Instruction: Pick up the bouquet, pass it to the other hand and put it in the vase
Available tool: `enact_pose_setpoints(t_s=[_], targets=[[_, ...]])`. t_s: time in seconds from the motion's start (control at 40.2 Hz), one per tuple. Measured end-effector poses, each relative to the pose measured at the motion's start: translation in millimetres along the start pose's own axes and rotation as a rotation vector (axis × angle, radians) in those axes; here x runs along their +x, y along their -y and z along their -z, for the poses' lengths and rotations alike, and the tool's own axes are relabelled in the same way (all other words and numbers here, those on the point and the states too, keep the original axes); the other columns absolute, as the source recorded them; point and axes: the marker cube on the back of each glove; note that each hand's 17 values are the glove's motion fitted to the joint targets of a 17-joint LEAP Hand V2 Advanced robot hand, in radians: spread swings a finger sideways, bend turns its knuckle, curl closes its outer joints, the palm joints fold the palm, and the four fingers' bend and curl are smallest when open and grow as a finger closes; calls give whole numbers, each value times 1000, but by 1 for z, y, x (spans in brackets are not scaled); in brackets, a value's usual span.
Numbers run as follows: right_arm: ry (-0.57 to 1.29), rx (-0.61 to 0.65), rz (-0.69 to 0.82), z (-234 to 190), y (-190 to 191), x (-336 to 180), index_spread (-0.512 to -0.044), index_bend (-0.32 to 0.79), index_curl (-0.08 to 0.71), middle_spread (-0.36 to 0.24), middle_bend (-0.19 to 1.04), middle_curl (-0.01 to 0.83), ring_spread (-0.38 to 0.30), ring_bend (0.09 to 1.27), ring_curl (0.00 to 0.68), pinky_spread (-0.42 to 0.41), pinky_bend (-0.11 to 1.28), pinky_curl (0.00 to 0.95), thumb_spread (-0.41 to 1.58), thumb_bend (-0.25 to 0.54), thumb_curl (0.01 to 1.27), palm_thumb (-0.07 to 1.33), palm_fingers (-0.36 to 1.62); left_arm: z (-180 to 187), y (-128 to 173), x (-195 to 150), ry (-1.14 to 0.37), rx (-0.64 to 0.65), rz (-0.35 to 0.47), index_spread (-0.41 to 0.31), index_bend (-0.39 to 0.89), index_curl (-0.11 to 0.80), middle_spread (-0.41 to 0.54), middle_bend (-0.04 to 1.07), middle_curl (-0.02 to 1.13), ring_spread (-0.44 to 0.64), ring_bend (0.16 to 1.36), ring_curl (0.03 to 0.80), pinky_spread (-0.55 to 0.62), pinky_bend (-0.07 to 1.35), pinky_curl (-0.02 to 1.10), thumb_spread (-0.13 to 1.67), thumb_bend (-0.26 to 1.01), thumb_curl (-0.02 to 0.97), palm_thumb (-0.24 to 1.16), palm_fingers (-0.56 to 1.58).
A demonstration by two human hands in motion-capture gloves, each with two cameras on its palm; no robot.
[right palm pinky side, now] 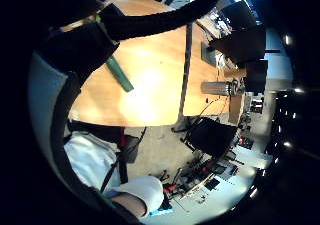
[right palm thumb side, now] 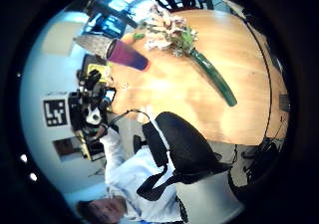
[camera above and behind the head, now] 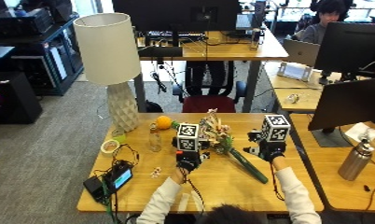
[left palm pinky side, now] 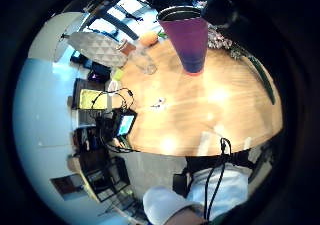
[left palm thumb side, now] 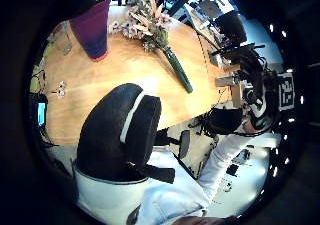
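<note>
So the bouquet (camera above and behind the head: 228, 142) is lying flat on the wooden bench (camera above and behind the head: 212, 186), blooms pointing toward the purple vase (left palm thumb side: 93, 25), green-wrapped stem end trailing away from it. The vase stands upright just beside the flowers. Left hand (camera above and behind the head: 187, 159) hovers over the bench near the vase, right hand (camera above and behind the head: 271, 150) hangs out past the bouquet's stem. Neither touches anything, and honestly I can't tell how either hand's fingers are set.

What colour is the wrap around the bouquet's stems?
Dark green; the wrap shows best in the outside view, lying on the wooden table.
</note>
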Motion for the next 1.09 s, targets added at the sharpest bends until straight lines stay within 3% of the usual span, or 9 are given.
enact_pose_setpoints(t_s=[0.323,0.447,0.522,0.621,0.696,0.795,0.895,1.094], targets=[[55,-44,-150,-47,36,46,-352,66,95,-10,320,371,144,620,319,279,788,350,1076,-22,278,372,384,-2,-5,2,-6,4,-3,-81,184,395,77,149,262,183,465,292,292,277,337,1150,-19,241,166,419],[198,-187,-285,-51,14,36,-341,45,85,-7,325,375,136,650,328,277,794,351,1068,-27,278,367,407,-11,-4,3,-1,-15,-14,-81,183,398,77,149,263,184,465,294,292,275,341,1152,-19,243,166,418],[138,-167,-302,-79,24,52,-332,47,80,-10,341,380,128,665,333,269,787,350,1066,-27,276,362,428,-14,-4,1,0,-29,-18,-81,183,399,77,149,264,185,465,295,292,275,342,1152,-19,244,165,418],[120,-314,-319,-113,2,40,-325,52,80,-11,343,383,119,669,339,264,787,354,1062,-24,278,364,427,-18,-1,-4,-23,-38,-10,-81,184,401,81,150,266,186,463,297,293,271,343,1153,-19,245,165,415],[133,-395,-312,-155,-3,33,-319,71,88,-6,337,385,139,591,325,283,818,366,1046,-33,276,350,321,-23,3,-8,-46,-49,-1,-81,187,404,83,154,268,185,462,297,305,257,342,1153,-19,246,165,410],[158,-407,-351,-190,-5,33,-318,116,106,9,320,382,162,499,303,300,832,373,1025,-33,276,339,218,-26,4,-8,-39,-65,3,-85,199,411,84,151,269,185,460,297,325,237,337,1153,-19,247,164,413],[168,-312,-355,-205,1,36,-310,128,120,15,310,378,175,456,285,312,826,363,1015,-29,277,336,215,-29,4,-8,-34,-75,4,-87,196,415,84,150,270,185,451,297,338,230,336,1154,-19,248,164,413],[130,-281,-366,-212,2,32,-307,354,238,5,238,358,184,319,237,318,646,309,1051,52,310,542,317,-31,5,-4,-33,-78,3,-88,193,420,85,147,269,188,443,297,351,221,337,1154,-19,249,164,418]])
